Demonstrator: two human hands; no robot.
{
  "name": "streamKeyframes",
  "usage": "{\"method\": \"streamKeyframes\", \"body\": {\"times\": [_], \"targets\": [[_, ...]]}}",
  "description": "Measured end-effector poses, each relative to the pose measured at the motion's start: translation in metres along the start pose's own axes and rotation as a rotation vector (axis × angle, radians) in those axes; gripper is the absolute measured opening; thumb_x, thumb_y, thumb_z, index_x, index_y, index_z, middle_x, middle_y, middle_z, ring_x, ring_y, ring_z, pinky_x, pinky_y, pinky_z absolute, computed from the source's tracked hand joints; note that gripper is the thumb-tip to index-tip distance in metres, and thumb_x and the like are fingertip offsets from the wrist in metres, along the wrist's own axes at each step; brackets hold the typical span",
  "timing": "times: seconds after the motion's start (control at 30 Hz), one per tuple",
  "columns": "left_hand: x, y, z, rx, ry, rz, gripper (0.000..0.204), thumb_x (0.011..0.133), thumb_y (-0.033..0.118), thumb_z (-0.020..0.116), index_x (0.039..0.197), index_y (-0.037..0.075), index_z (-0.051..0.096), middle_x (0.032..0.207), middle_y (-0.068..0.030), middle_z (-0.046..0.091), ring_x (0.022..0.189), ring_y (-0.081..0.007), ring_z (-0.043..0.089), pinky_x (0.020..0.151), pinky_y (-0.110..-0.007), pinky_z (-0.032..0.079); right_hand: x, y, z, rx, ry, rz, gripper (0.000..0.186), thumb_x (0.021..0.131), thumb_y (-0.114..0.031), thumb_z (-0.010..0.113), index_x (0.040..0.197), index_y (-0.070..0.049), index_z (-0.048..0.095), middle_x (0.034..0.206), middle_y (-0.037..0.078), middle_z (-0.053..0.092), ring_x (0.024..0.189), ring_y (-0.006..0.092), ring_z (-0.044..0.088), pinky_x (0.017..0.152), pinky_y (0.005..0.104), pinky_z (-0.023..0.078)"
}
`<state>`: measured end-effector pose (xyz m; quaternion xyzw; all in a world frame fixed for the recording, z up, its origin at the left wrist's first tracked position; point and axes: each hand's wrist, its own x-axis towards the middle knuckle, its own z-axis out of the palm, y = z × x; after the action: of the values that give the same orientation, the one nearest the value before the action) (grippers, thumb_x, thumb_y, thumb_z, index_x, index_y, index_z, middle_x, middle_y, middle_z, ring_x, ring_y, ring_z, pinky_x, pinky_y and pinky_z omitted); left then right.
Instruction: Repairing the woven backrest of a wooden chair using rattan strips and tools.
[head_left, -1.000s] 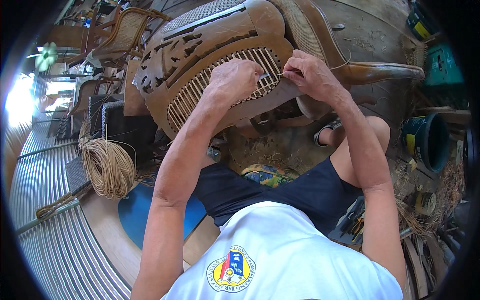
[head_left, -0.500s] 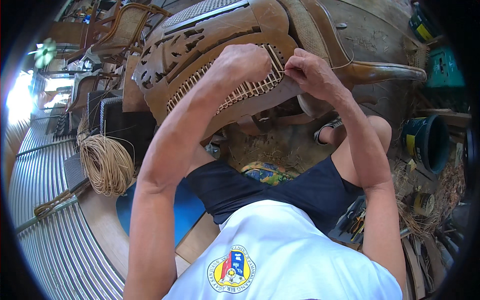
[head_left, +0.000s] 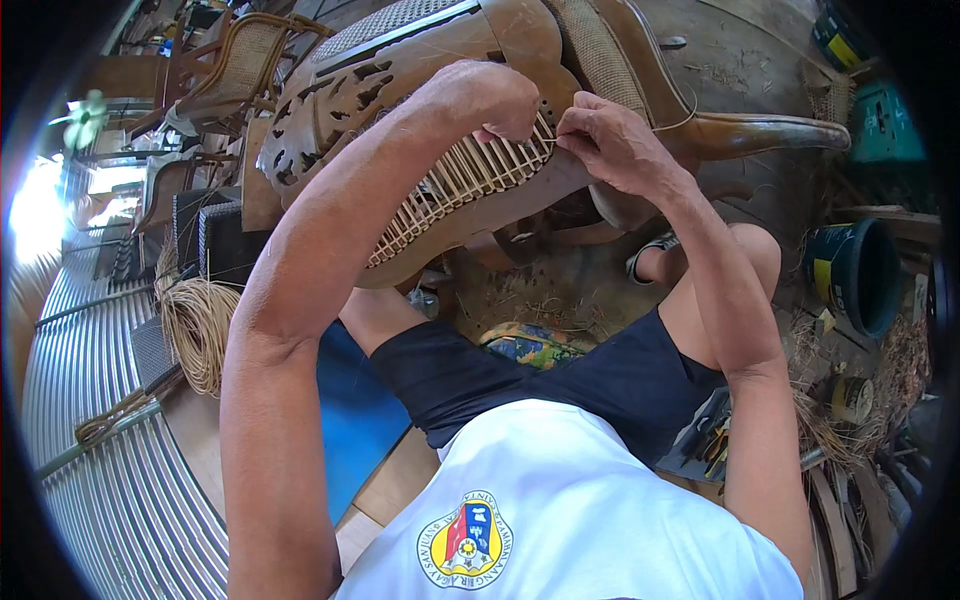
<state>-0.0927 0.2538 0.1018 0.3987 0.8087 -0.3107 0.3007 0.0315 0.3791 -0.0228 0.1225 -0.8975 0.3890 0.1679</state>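
Observation:
A brown wooden seat point(head_left: 466, 240) with a carved cut-out panel point(head_left: 305, 150) lies tilted before me, its oval opening strung with pale parallel cane strips point(head_left: 445, 200). My left hand point(head_left: 495, 100) is closed above the upper right of that opening, knuckles up; whatever is in its fingers is hidden. My right hand point(head_left: 610, 140) pinches a thin cane strand at the opening's right end, fingertips at the rim. A loose strand loops to its right near the woven cane section point(head_left: 590, 50).
Coiled cane point(head_left: 200, 335) hangs at left beside corrugated metal sheet point(head_left: 100, 460). Other cane chairs point(head_left: 240, 65) stand behind. A dark bucket point(head_left: 850, 280), a green crate point(head_left: 885, 125) and tools point(head_left: 708, 440) are at right. A blue board point(head_left: 350, 410) lies below my left arm.
My left hand has moved upward from over the strips to near the opening's top edge, with that forearm swinging leftward. My right hand has shifted slightly left and stays pinched.

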Motion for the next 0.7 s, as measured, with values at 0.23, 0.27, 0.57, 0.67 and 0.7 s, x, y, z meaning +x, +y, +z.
{"method": "streamKeyframes", "body": {"times": [0.23, 0.27, 0.57, 0.67, 0.7], "targets": [[-0.007, 0.024, -0.016, 0.026, 0.026, -0.075, 0.026, 0.094, 0.022, 0.062, 0.112, 0.018, 0.08, 0.099, -0.0035, 0.078, 0.083, -0.0184, 0.077, 0.077, -0.037, 0.062, -0.003, 0.004, 0.0, -0.006, 0.004, 0.007, 0.009, 0.097, -0.011, 0.068, 0.097, -0.002, 0.071, 0.095, 0.012, 0.06, 0.089, 0.0324, 0.065, 0.08, 0.0431, 0.053], [-0.007, 0.024, -0.017, 0.061, 0.012, -0.089, 0.025, 0.093, 0.022, 0.064, 0.111, 0.016, 0.08, 0.098, -0.0034, 0.078, 0.084, -0.018, 0.077, 0.078, -0.037, 0.062, -0.002, 0.003, 0.0, -0.004, 0.003, 0.001, 0.009, 0.097, -0.011, 0.068, 0.097, -0.002, 0.071, 0.095, 0.012, 0.06, 0.089, 0.0324, 0.065, 0.08, 0.0431, 0.053], [0.015, 0.007, -0.015, -0.065, -0.039, -0.003, 0.019, 0.083, 0.011, 0.065, 0.095, 0.007, 0.08, 0.085, -0.0067, 0.077, 0.086, -0.0205, 0.075, 0.08, -0.04, 0.06, -0.003, 0.004, 0.001, -0.024, 0.034, -0.018, 0.007, 0.094, -0.008, 0.071, 0.095, -0.002, 0.068, 0.094, 0.011, 0.061, 0.089, 0.0318, 0.065, 0.079, 0.0417, 0.052], [0.022, -0.014, 0.002, -0.141, 0.008, 0.057, 0.02, 0.088, 0.019, 0.064, 0.092, 0.006, 0.079, 0.078, -0.0078, 0.075, 0.078, -0.021, 0.074, 0.075, -0.039, 0.06, -0.003, 0.004, 0.001, -0.025, 0.032, 0.001, 0.006, 0.094, -0.007, 0.072, 0.096, -0.002, 0.069, 0.094, 0.011, 0.062, 0.089, 0.0317, 0.066, 0.079, 0.0416, 0.053], [0.023, -0.022, 0.01, -0.167, 0.079, 0.073, 0.024, 0.091, 0.025, 0.063, 0.09, 0.005, 0.077, 0.074, -0.0085, 0.073, 0.069, -0.021, 0.074, 0.069, -0.037, 0.06, -0.002, 0.002, 0.001, -0.011, 0.022, 0.016, 0.007, 0.095, -0.009, 0.07, 0.097, -0.003, 0.07, 0.096, 0.011, 0.062, 0.091, 0.0324, 0.066, 0.081, 0.0423, 0.053]]}}
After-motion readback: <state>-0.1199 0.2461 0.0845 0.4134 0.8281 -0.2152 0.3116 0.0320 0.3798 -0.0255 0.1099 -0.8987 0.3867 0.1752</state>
